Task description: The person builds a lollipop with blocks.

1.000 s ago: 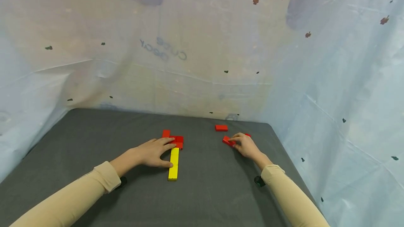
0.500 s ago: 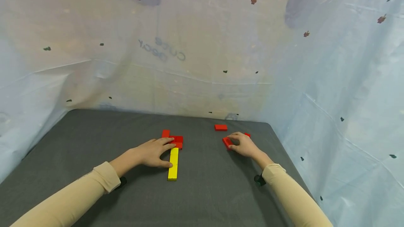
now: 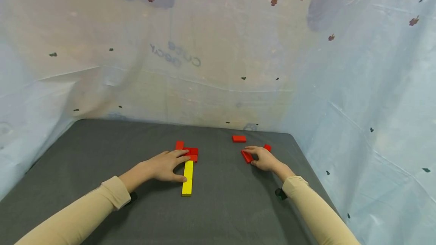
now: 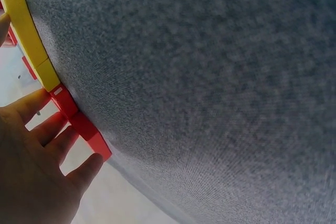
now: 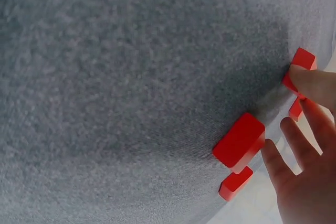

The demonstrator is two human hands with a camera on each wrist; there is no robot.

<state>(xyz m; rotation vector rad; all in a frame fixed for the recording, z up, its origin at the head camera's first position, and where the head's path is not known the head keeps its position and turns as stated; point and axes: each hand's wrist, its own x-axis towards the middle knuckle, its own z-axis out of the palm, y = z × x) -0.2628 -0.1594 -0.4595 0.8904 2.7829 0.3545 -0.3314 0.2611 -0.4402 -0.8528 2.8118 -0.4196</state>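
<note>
Head view, left hand (image 3: pixel 164 167): centre-left, fingers spread over red blocks (image 3: pixel 193 151), yellow strip (image 3: pixel 187 186).
Right hand (image 3: pixel 265 159): centre-right, pinching loose red block (image 3: pixel 246 157).
Risk: left-hand drag could skew alignment.

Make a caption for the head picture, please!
Left hand touching red blocks and a yellow strip; right hand pinching another red block.

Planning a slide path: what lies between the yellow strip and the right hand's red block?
Head view shows only grey cloth between the yellow strip and that red block.
</note>
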